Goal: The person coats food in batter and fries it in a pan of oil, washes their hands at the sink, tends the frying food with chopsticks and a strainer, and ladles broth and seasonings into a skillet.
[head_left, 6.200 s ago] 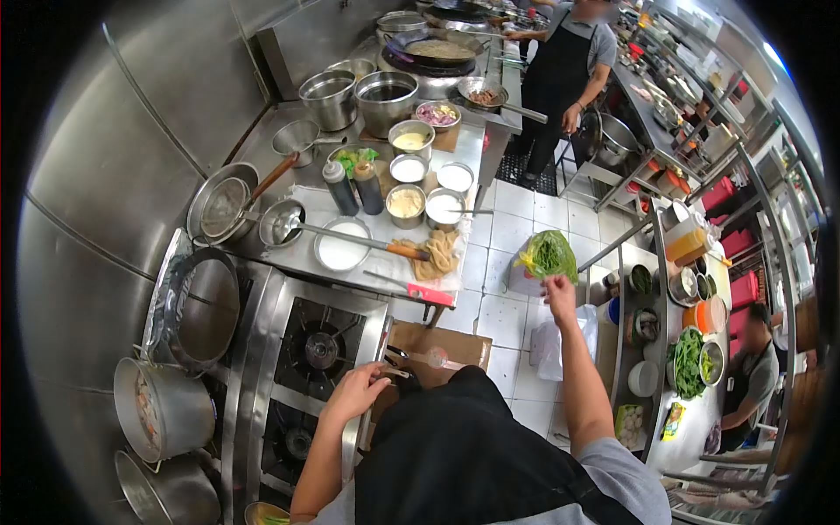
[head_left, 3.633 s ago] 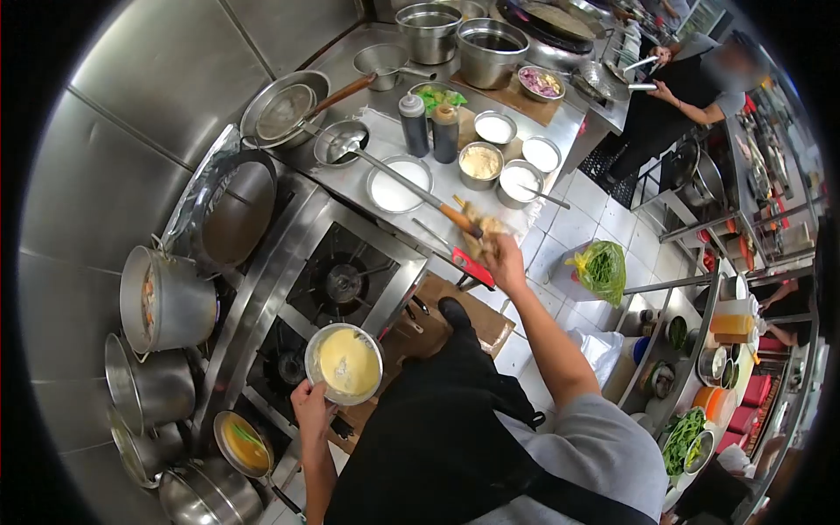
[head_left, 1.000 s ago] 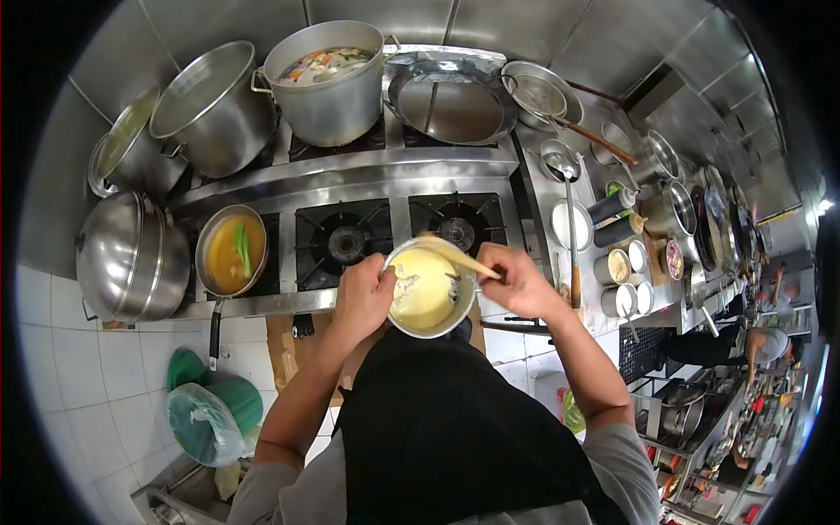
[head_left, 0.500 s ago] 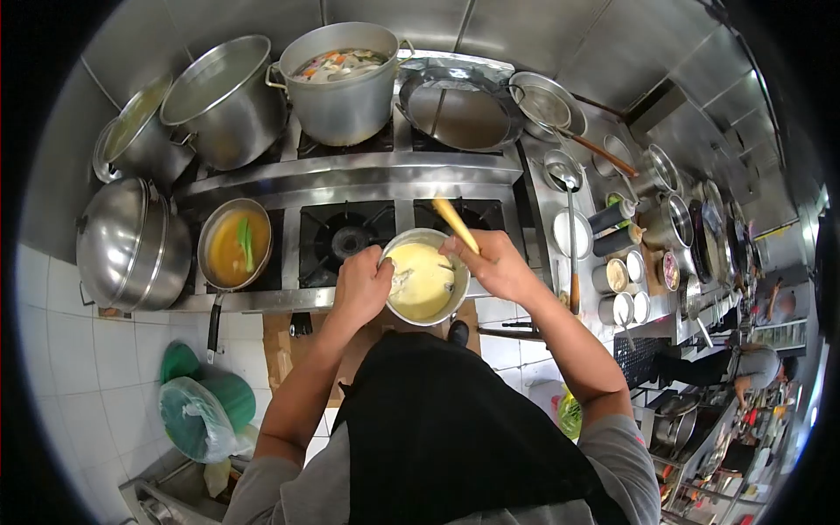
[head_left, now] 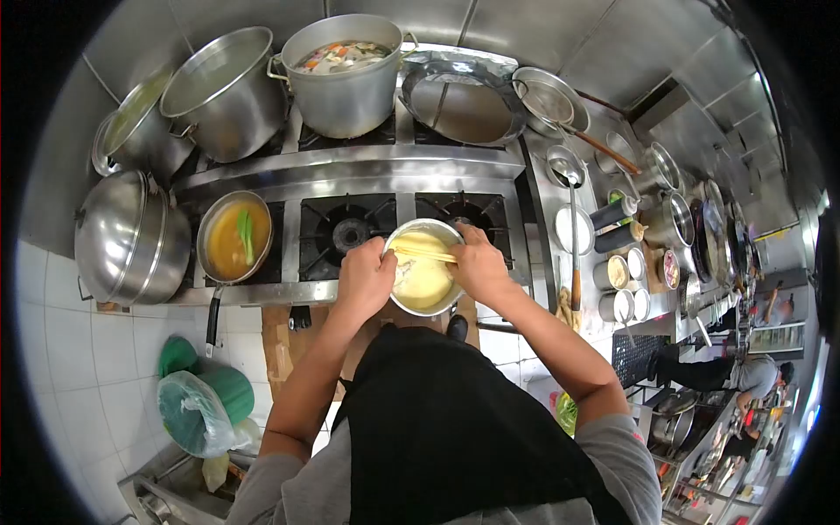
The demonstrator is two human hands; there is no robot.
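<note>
- Green plastic bin (head_left: 234,398) lined with a clear bag stands on the floor at lower left.
- Round metal pan with a black handle (head_left: 202,241), holding orange-brown liquid and a green stalk, sits on the stainless-steel stove (head_left: 367,162).
- The left hand (head_left: 367,278) closes its grip on the left rim of a round silver metal bowl, thumb at the edge; the other fingers are partly hidden. Its forearm slants up and inward, elbow bent outward, back of the hand upward.
- The silver metal bowl (head_left: 426,225), holding pale yellow mixture, is in front of the person, near the stove's front edge and between the hands.
- Pale yellow slender sticks (head_left: 426,254) lie nearly level across the bowl's mouth.
- The right hand (head_left: 479,265) pinches their right end, its grip pressed together above the right rim; its forearm slants up and inward.
- A long ladle with a wooden handle (head_left: 575,254) lies on the steel tabletop (head_left: 544,206).
- The grey right sleeve (head_left: 617,446) bears a small red mark, too small to read.
</note>
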